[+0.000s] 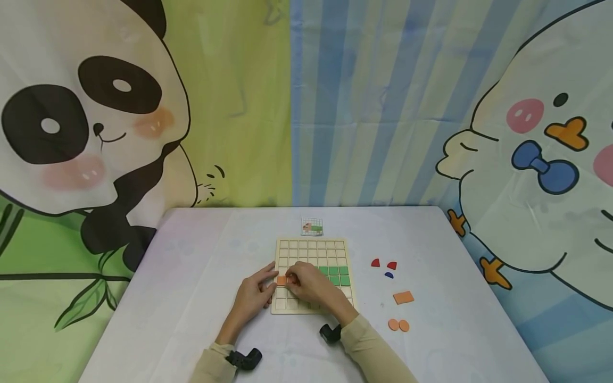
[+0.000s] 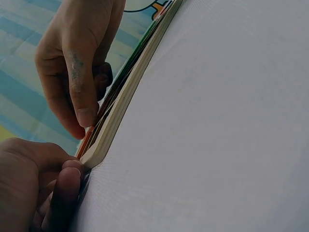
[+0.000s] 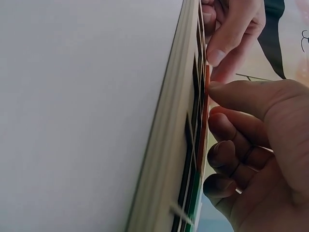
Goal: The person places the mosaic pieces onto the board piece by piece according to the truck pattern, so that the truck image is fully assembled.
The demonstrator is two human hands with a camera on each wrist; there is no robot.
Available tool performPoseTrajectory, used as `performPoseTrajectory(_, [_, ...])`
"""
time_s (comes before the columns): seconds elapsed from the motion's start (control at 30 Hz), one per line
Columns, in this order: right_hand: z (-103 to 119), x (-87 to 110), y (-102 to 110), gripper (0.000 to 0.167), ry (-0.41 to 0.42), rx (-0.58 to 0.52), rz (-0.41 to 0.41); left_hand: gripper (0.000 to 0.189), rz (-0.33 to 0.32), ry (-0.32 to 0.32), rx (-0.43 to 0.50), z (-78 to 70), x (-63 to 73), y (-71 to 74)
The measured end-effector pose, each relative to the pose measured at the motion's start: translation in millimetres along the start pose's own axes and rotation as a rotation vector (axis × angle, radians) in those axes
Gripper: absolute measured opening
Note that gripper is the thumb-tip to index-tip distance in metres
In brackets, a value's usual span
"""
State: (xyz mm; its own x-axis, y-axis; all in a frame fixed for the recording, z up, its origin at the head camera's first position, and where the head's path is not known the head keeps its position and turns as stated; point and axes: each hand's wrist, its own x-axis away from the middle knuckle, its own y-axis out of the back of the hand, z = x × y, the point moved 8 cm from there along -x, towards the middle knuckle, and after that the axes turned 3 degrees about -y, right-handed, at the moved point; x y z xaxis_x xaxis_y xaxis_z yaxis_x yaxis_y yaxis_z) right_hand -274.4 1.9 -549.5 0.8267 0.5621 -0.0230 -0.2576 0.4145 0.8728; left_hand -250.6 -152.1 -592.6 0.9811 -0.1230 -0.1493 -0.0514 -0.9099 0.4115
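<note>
A wooden grid board (image 1: 313, 254) lies on the table, with green tiles (image 1: 333, 275) set in its right side and an orange tile (image 1: 281, 280) at its left edge. My left hand (image 1: 252, 291) grips the board's left edge, thumb and forefinger meeting at the corner in the left wrist view. Bent over the board, my right hand (image 1: 308, 282) pinches at the orange tile with thumb and forefinger. In the right wrist view its thumb tip is right at the orange strip (image 3: 206, 101), with the other fingers curled. The right hand hides several middle cells.
A small pattern card (image 1: 312, 227) lies behind the board. To the right are red quarter-circle pieces (image 1: 375, 263), a blue half-circle (image 1: 389, 275), an orange rectangle (image 1: 403, 297) and orange discs (image 1: 394, 324). The table (image 1: 215, 229) ends before a cartoon curtain.
</note>
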Motion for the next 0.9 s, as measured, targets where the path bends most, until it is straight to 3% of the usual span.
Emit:
performPoseTrajectory(0.3, [-19,25.3,19,0.022,-0.027,-0.005,-0.033,0.040,-0.022,0.003,-0.004,1.1,0.7,0.1])
performPoseTrajectory(0.9, [-87,101.2,63,0.025,-0.253,0.026,-0.183,0.042,-0.015,0.018,0.015,2.7,1.7,-0.3])
